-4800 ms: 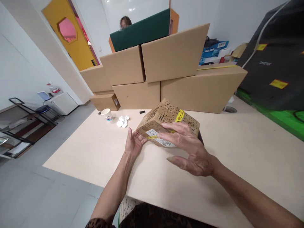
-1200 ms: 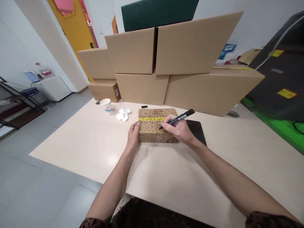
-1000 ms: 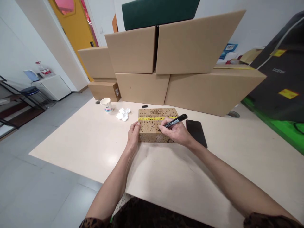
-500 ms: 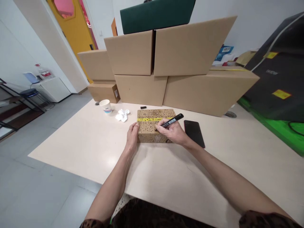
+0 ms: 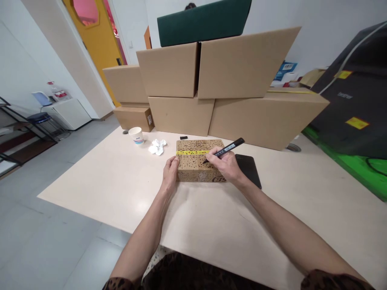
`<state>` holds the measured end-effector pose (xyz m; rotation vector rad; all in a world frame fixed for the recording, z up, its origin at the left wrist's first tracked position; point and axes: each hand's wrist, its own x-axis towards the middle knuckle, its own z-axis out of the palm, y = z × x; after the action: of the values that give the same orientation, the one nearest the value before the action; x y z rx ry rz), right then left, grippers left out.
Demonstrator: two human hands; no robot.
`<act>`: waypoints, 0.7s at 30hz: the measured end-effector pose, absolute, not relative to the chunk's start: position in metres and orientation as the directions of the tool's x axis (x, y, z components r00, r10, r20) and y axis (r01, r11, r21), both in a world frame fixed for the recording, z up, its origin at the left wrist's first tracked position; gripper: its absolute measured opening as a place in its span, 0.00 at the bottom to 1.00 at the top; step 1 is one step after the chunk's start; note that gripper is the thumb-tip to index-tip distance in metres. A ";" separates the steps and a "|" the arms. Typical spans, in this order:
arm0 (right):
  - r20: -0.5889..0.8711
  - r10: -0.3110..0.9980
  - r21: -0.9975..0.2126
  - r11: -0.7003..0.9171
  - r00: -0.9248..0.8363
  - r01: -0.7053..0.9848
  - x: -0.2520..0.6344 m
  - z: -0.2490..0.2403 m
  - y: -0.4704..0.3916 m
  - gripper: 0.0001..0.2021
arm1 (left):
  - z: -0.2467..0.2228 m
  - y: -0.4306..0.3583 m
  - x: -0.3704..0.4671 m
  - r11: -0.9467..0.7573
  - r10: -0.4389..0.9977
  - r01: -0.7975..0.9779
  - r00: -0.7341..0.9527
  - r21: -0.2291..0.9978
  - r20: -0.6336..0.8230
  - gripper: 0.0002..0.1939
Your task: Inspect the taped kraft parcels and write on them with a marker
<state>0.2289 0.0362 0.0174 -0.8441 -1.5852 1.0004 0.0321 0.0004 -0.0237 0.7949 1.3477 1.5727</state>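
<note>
At far left, a stool (image 5: pixel 39 117) stands on the floor by a low white cabinet (image 5: pixel 72 114), and a yellow door (image 5: pixel 96 38) is set in the wall behind. Towards the left of the pale worktop (image 5: pixel 102 177), a paper cup (image 5: pixel 136 136) stands upright, with a crumpled white tissue (image 5: pixel 157 147) just beside it.

The left hand (image 5: pixel 170 173) lies along the left side of a speckled cardboard box (image 5: pixel 190 163), fingers loosely bent and touching it rather than wrapped round it. The box sits flat on the worktop in front of the person, a strip of yellow tape (image 5: pixel 190 152) across its top. Just beyond it is a small black piece (image 5: pixel 184 138).

The right hand (image 5: pixel 227 165) is over the right part of the box, its fingers closed round a black marker (image 5: pixel 231 146). The marker slants, tip down and leftward at the box top; whether it touches cannot be told. A flat black slab (image 5: pixel 249 171) lies to the right, partly hidden by that hand.

Large brown cartons (image 5: pixel 231 70) are stacked along the back, topped by a dark green box (image 5: pixel 204 24). At far right stands a big black shape (image 5: pixel 359 92) with yellow labels.
</note>
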 end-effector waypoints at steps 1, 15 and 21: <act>0.396 0.891 -0.912 0.410 -0.221 0.017 0.230 0.018 0.036 0.15 | -0.024 0.000 0.032 -0.009 0.914 -0.213 -0.398 0.977 -0.079 0.28; 0.457 0.861 -0.884 0.468 -0.226 -0.003 0.234 0.017 0.033 0.12 | -0.021 -0.001 0.033 -0.006 0.912 -0.199 -0.402 0.980 -0.076 0.26; 0.400 0.841 -0.882 0.461 -0.363 0.096 0.232 0.015 0.033 0.14 | -0.023 0.000 0.031 -0.001 0.919 -0.187 -0.388 0.982 -0.072 0.26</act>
<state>0.2317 0.0331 0.0151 -0.8011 -1.7710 0.9945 0.0307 -0.0001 -0.0230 0.8245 1.3668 1.5500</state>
